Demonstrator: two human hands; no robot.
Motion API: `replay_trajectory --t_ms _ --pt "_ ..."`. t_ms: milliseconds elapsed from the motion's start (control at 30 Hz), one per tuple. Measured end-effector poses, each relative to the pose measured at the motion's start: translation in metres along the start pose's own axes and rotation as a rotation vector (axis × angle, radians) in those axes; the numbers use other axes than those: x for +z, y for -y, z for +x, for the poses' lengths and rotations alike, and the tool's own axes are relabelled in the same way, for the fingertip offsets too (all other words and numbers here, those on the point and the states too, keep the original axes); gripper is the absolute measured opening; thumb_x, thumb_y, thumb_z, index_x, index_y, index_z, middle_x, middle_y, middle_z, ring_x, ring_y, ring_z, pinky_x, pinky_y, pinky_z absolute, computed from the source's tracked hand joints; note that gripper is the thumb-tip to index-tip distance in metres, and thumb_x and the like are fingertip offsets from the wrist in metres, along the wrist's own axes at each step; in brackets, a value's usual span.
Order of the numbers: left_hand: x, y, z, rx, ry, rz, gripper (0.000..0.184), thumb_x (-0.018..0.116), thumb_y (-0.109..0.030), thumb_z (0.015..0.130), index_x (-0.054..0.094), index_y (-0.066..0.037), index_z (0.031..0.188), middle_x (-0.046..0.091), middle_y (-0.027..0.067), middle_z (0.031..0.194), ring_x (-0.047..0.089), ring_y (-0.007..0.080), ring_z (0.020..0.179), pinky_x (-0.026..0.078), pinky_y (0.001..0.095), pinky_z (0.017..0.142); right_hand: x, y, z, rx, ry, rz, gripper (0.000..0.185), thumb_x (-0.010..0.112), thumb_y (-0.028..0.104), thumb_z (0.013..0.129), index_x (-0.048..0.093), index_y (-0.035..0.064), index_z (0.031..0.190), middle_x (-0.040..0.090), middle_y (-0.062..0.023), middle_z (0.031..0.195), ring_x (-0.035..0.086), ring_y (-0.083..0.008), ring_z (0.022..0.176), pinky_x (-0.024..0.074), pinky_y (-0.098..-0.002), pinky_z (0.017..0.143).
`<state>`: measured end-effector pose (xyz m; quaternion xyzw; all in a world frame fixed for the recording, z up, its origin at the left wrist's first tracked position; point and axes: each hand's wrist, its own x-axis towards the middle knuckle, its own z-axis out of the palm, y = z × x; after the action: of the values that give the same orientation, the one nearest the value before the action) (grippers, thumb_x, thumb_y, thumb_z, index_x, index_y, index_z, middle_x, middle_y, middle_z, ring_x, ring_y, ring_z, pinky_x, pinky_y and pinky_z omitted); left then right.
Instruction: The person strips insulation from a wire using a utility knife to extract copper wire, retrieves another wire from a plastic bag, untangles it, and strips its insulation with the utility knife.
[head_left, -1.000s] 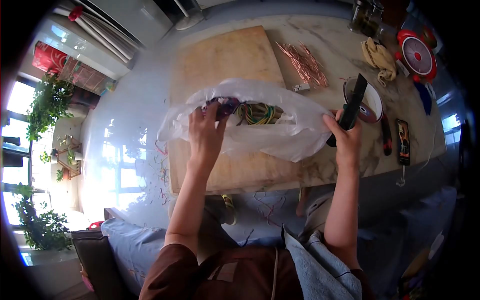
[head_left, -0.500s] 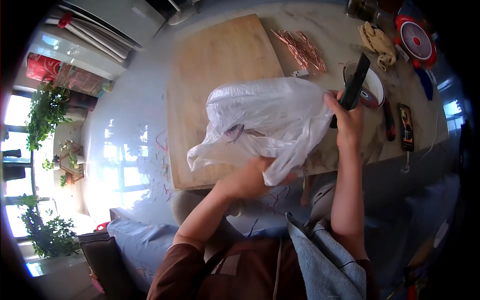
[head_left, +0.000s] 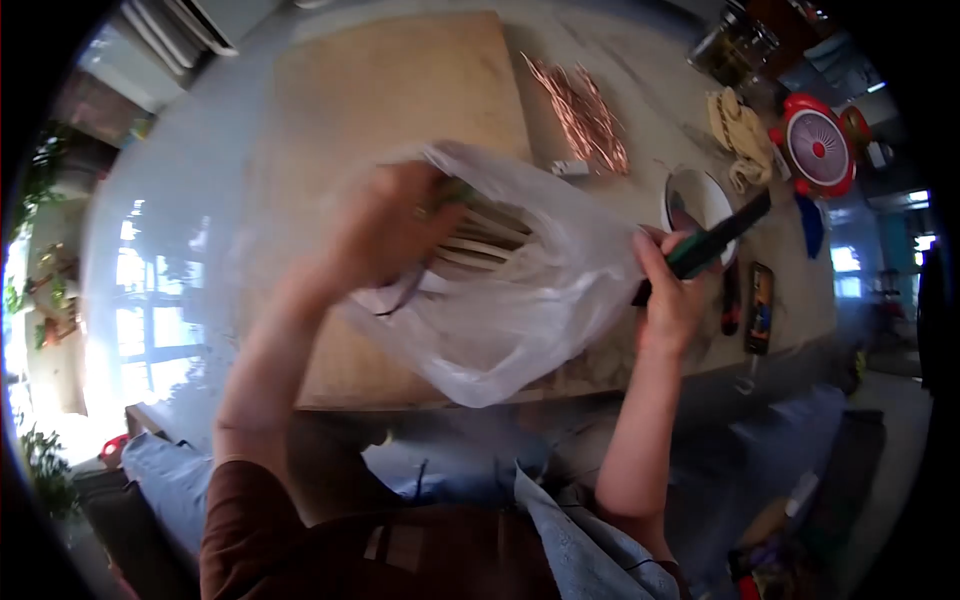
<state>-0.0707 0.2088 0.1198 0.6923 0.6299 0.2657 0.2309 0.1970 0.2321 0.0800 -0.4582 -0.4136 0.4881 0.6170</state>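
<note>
A translucent white plastic bag [head_left: 500, 345] lies over the wooden board with its mouth open. Several pale, cable-like strands [head_left: 490, 240] show inside it. At the left side of the opening is my left hand [head_left: 395, 225], its fingers bent at the bag's mouth and smeared by motion; what they grip, if anything, is unclear. My right hand [head_left: 672, 295] is closed around a black-and-green utility knife [head_left: 715, 240], which points up and right. That same hand also pinches the bag's right edge.
The wooden board [head_left: 400, 80] rests on a marble-patterned table [head_left: 640, 60]. Beyond the bag lie stripped copper wires [head_left: 580, 115] and a small white block [head_left: 570, 168]. To the right are a white bowl [head_left: 715, 190], cream gloves [head_left: 738, 135], a red fan [head_left: 820, 147] and a phone [head_left: 759, 310].
My left hand has gone up and left from the bag's lower edge to its mouth. The bag has opened wider, exposing the strands. The whole view has shifted.
</note>
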Motion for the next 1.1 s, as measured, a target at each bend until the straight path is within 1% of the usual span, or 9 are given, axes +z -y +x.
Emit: replay_trajectory --t_ms 67,233,500,633,800,867,900,1000,1100 --pt "-0.009 -0.003 0.003 -0.208 -0.009 -0.070 0.029 0.069 -0.018 0.075 0.063 0.005 0.092 0.066 0.0159 0.083 0.063 0.0182 0.068 0.051 0.0312 0.062 -0.006 -0.002 0.000 -0.048 0.078 -0.129 0.026 0.070 -0.003 0.072 0.046 0.0082 0.071 0.062 -0.0082 0.086 0.052 -0.0096 0.073 0.0412 -0.0230 0.069" --pt "-0.020 0.000 0.000 0.017 -0.099 0.176 0.023 0.065 -0.020 0.072 0.063 0.002 0.079 0.059 0.0176 0.066 0.057 0.0321 0.060 0.045 0.0367 0.055 -0.006 -0.003 0.000 -0.048 0.091 -0.144 0.028 0.068 -0.004 0.072 0.043 0.0090 0.073 0.059 -0.0083 0.086 0.052 -0.0114 0.076 0.0400 -0.0238 0.073" --pt "-0.026 0.009 -0.021 0.267 -0.210 0.452 0.016 0.062 -0.012 0.072 0.057 -0.002 0.060 0.053 0.0126 0.057 0.054 0.0318 0.056 0.043 0.0417 0.055 -0.015 0.002 -0.004 0.062 0.234 0.147 0.031 0.070 0.003 0.073 0.040 0.0122 0.079 0.055 -0.0045 0.085 0.049 -0.0126 0.080 0.0385 -0.0265 0.076" --pt "-0.009 0.013 -0.023 0.427 -0.426 0.534 0.008 0.062 -0.007 0.066 0.063 -0.008 0.075 0.057 0.0086 0.070 0.054 0.0273 0.068 0.042 0.0385 0.064 -0.008 0.010 -0.010 0.103 0.251 0.096 0.030 0.069 0.003 0.074 0.040 0.0127 0.078 0.054 -0.0034 0.084 0.048 -0.0119 0.079 0.0379 -0.0260 0.074" --pt "0.020 0.007 -0.036 0.442 -0.155 0.544 0.026 0.056 -0.009 0.069 0.064 -0.011 0.093 0.057 0.0079 0.083 0.053 0.0244 0.084 0.039 0.0383 0.077 -0.010 0.010 -0.005 0.150 0.193 0.211 0.030 0.069 0.005 0.075 0.040 0.0137 0.077 0.053 -0.0019 0.083 0.047 -0.0106 0.078 0.0367 -0.0246 0.072" --pt "0.031 -0.005 -0.033 0.559 -0.214 0.419 0.027 0.058 -0.006 0.070 0.064 -0.008 0.095 0.059 0.0094 0.092 0.056 0.0260 0.083 0.039 0.0376 0.082 -0.018 0.007 -0.002 0.164 0.210 0.217 0.029 0.068 0.007 0.075 0.043 0.0097 0.089 0.050 -0.0018 0.087 0.046 -0.0107 0.083 0.0368 -0.0272 0.080" --pt "0.037 -0.007 -0.036 0.447 -0.100 0.494 0.030 0.057 -0.007 0.071 0.062 -0.009 0.100 0.055 0.0083 0.100 0.052 0.0268 0.095 0.036 0.0387 0.088 -0.021 0.006 -0.001 0.168 0.219 0.220 0.031 0.068 0.008 0.075 0.044 0.0077 0.095 0.048 -0.0017 0.089 0.045 -0.0108 0.086 0.0369 -0.0285 0.084" --pt "0.050 -0.006 -0.026 0.519 -0.109 0.536 0.026 0.057 -0.008 0.072 0.062 -0.009 0.098 0.052 0.0086 0.106 0.048 0.0287 0.101 0.035 0.0393 0.091 -0.021 0.009 -0.001 0.155 0.256 0.254 0.030 0.070 0.005 0.073 0.041 0.0144 0.076 0.054 -0.0018 0.085 0.046 -0.0099 0.077 0.0365 -0.0243 0.071" --pt "0.049 -0.008 -0.022 0.497 -0.028 0.472 0.032 0.067 -0.010 0.064 0.061 -0.007 0.095 0.051 0.0105 0.108 0.044 0.0302 0.105 0.034 0.0419 0.092 -0.029 0.008 0.003 0.160 0.253 0.205 0.030 0.070 0.003 0.072 0.042 0.0144 0.075 0.055 -0.0013 0.084 0.047 -0.0096 0.077 0.0370 -0.0244 0.070"
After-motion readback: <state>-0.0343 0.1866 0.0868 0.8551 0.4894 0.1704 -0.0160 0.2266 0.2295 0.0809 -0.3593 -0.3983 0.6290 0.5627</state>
